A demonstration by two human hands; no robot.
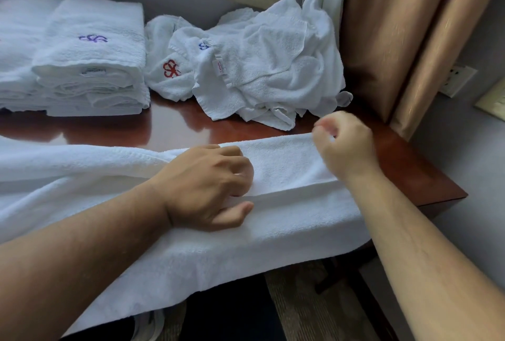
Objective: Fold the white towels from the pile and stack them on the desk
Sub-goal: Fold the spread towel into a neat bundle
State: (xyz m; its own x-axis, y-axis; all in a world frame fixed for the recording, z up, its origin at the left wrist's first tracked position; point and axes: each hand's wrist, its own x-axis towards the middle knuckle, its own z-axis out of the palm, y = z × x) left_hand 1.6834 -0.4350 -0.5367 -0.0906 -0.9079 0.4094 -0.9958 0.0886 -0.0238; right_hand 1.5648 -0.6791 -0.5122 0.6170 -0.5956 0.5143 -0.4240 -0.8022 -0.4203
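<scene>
Surface (pixel 175 127): glossy red-brown wood, set against a grey wall, with tan curtains (pixel 410 40) at its right end.

Left hand (pixel 207 184): knuckles up, fingers (pixel 240 161) curled under, resting on the white towel (pixel 287 220); the thumb lies along a fold line in the cloth. Whether the fingers pinch the fabric cannot be told.

Right hand (pixel 344 143): blurred, fingers curled, at the towel's far right corner; the fingertips seem to pinch the edge there.

The towel lies spread along the near edge of the surface, its front part hanging over, a folded-over layer lying between the two hands.

Beyond: loose pile of white towels (pixel 262 67), far right, with red and blue emblems. Far left: stack of folded towels (pixel 93 61), purple emblem on top.
</scene>
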